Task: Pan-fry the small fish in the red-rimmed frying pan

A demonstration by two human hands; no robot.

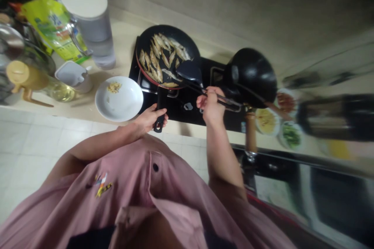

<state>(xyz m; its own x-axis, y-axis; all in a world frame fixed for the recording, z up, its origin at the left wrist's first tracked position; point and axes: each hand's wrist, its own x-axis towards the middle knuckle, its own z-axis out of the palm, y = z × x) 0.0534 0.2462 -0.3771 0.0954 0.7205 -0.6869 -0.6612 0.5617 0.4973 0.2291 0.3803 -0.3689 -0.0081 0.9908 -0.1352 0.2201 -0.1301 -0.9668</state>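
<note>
A black frying pan (181,37) with a reddish outer side sits on the stove's left burner. Several small browned fish (157,52) lie in it, mostly toward its left and middle. My left hand (153,117) is closed around the pan's black handle, near its end. In my right hand (212,103) is a black spatula (189,71), gripped by its handle; the broad blade is over the right part of the pan, close to the fish. Whether the blade touches the pan's bottom I cannot tell.
Left of the stove stand a white plate (102,101) with chopped bits, a lidded water pitcher (101,33), a white container (73,76) and an oil bottle (62,90). A black wok (254,74) with a wooden handle is at right, beside small dishes of chopped food (265,121).
</note>
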